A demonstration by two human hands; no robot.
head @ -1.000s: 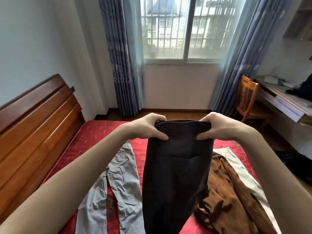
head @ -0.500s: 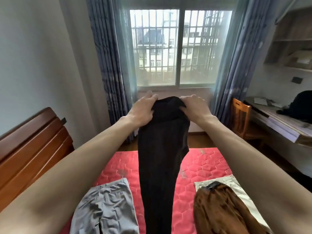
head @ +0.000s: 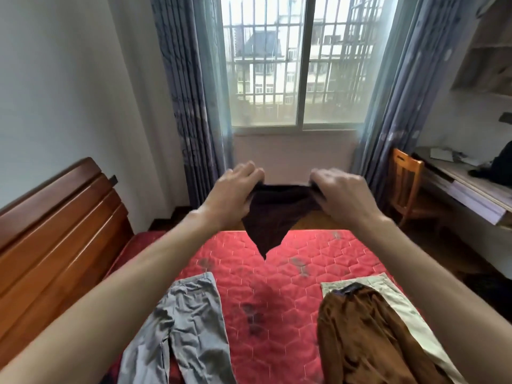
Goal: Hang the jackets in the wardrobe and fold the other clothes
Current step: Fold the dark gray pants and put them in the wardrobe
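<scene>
Two hands held one dark garment up in the air above the far end of the bed, in front of the window. The left hand gripped its top edge at one corner and the right hand gripped the other, fingers curled over the cloth with the stretched edge running between them. Below that edge the fabric hung in a blurred triangle tapering to a point, clear of the red quilted mattress beneath it.

On the mattress nearer the camera, grey trousers lay crumpled at the left, under the left forearm. At the right a brown garment lay bunched on top of a pale beige one, which showed along its far and right sides.

A wooden headboard ran along the left side of the bed. Blue-grey curtains hung either side of the barred window. At the right stood a wooden chair beside a desk, with a dark object resting on the desk near the picture's edge.
</scene>
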